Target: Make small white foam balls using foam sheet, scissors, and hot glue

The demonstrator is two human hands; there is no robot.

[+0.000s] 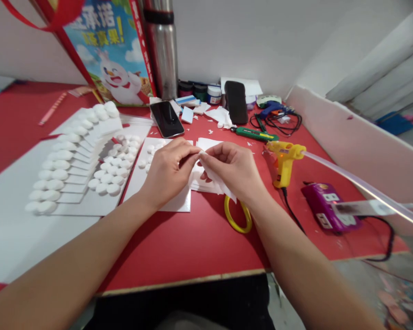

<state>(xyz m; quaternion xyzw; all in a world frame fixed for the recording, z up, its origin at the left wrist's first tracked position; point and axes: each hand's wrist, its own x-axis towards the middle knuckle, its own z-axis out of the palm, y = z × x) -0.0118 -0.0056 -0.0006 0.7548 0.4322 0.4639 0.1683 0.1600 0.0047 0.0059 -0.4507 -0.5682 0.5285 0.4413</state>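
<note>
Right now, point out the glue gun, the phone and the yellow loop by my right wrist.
glue gun (284, 161), head view, on its yellow body.
phone (166, 119), head view, middle of its dark screen.
yellow loop (228, 215), head view, on its left rim.

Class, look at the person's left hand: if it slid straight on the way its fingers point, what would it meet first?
The left hand would meet the right hand first: their fingertips pinch the same white paper piece, so hardly any gap shows, though depth is unclear.

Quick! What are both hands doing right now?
Left hand: closed, pinching the white piece.
Right hand: closed, pinching the same white piece.
</note>
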